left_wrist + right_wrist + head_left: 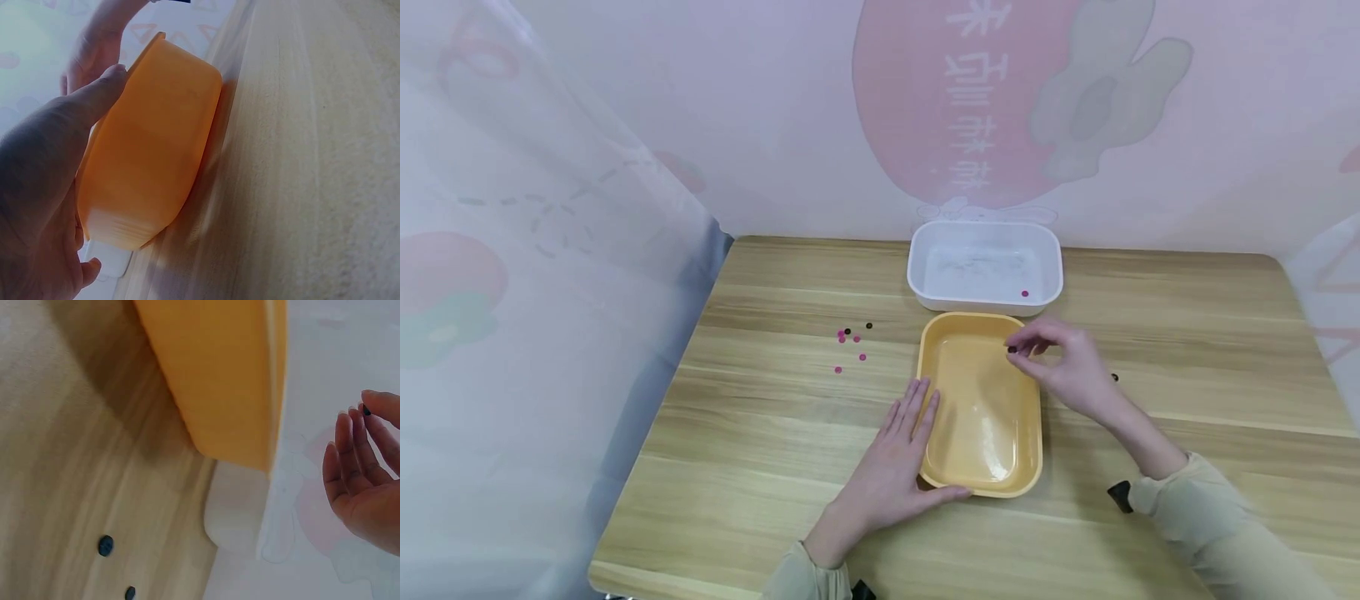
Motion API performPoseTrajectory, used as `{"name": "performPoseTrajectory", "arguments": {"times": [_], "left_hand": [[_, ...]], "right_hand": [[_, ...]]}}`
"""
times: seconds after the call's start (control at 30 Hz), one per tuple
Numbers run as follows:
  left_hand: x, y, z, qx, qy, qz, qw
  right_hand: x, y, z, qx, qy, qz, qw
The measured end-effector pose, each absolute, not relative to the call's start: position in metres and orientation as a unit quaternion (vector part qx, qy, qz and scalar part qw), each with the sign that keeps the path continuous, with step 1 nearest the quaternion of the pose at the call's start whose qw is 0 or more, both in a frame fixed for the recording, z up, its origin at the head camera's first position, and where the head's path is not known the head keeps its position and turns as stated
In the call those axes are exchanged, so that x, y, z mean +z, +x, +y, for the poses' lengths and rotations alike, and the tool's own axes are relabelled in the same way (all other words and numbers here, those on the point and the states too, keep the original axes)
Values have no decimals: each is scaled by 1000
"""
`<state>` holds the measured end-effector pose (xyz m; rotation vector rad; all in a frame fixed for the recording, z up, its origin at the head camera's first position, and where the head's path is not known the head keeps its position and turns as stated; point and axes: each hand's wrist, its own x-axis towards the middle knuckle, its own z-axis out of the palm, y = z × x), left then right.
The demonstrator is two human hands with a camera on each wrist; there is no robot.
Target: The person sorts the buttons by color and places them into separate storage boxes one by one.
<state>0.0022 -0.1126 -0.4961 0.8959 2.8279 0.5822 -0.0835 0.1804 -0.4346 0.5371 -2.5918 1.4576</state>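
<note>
My right hand (pixel 1071 367) pinches a small black disc (pixel 1012 350) between thumb and fingertips, above the right rim of the yellow plastic tub (pixel 977 392). That same disc (pixel 366 410) shows as a dark speck at the fingertips in the right wrist view. Along the tub's left side lie the straight fingers of my left hand (pixel 891 471), while its thumb touches the near rim. The left wrist view has this hand (pixel 44 169) against the tub's orange-looking outer wall (pixel 150 131). Nothing lies on the part of the tub's floor that I can see.
Behind the yellow tub stands a white tub (pixel 985 304) holding one pink disc (pixel 1025 293). Several pink discs (pixel 862 357) and 2 black discs (pixel 869 326) lie scattered to the left. Two more black discs (pixel 105 545) are on the wooden table (pixel 760 417), right of the yellow tub.
</note>
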Motion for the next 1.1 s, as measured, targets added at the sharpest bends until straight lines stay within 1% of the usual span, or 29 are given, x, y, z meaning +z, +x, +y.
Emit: {"name": "performPoseTrajectory", "arguments": {"times": [0.13,0.3,0.6,0.77,0.93,1.1], "left_hand": [[-494,3,-112,193,289,936,64],[-493,4,-113,182,291,938,50],[-493,5,-114,177,295,938,36],[-494,5,-115,173,297,938,29],[-495,5,-115,178,293,938,42],[-493,8,-116,184,289,938,52]], "right_hand": [[-445,-81,170,437,193,-878,32],[-458,-80,158,406,222,-886,-2],[-474,-81,145,298,295,-908,7],[-477,-81,140,266,300,-916,-11],[-480,-79,138,243,295,-924,-21],[-479,-77,141,289,292,-912,-17]]}}
